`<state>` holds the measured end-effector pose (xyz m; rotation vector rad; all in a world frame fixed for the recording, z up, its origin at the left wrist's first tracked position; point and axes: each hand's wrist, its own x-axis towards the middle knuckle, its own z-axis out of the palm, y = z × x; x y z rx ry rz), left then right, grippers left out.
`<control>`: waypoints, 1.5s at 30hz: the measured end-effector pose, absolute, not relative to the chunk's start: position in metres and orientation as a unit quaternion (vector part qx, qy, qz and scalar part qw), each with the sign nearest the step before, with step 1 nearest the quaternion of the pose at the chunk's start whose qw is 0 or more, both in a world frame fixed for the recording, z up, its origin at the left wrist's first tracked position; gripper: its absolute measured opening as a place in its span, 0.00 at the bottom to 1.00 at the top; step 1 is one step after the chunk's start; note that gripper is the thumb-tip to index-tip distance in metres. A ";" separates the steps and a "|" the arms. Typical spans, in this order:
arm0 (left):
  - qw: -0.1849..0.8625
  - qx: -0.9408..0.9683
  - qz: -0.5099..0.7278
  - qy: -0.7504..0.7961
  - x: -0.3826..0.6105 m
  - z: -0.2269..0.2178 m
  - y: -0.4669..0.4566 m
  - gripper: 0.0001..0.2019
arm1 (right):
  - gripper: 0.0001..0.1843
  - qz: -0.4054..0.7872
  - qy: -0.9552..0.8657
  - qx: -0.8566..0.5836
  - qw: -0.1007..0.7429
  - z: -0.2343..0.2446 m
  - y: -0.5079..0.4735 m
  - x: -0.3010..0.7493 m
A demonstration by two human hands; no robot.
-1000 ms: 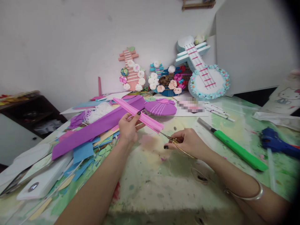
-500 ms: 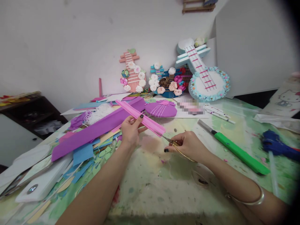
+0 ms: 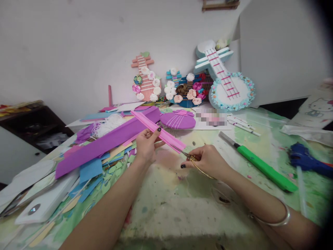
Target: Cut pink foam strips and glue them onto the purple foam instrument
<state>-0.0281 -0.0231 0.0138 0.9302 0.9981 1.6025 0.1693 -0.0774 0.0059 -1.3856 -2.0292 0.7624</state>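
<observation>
Head view: our left hand (image 3: 145, 145) pinches a folded pink strip (image 3: 170, 137), thumb on top, above the table (image 3: 166, 208). Our right hand (image 3: 210, 160) has fingers wrapped on gold-handled scissors (image 3: 192, 158), blades at the strip's right end. Green cutter (image 3: 265, 168) lies right, well apart.

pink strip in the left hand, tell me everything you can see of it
The pink strip is long, narrow and bright, apparently thin paper folded or layered, with creases running lengthwise. It is held up at a slant, its upper left end in front of the purple strip; whether they touch is unclear. The left hand pinches it near the middle, thumb on top. At its lower right end are the scissors in the right hand.
</observation>
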 end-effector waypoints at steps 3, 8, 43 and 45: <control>0.501 0.391 0.657 0.405 -0.027 0.012 -0.023 0.17 | 0.27 0.267 -0.761 -0.520 0.282 0.006 -0.078 0.168; 0.510 0.405 0.641 0.407 -0.025 0.009 -0.024 0.18 | 0.28 0.265 -0.758 -0.525 0.282 0.004 -0.077 0.167; 0.508 0.402 0.645 0.406 -0.029 0.009 -0.020 0.20 | 0.14 0.500 -0.609 -0.473 0.394 0.005 -0.073 0.167; 0.524 0.408 0.641 0.385 -0.028 0.009 -0.021 0.19 | 0.15 0.503 -0.602 -0.467 0.407 0.007 -0.074 0.167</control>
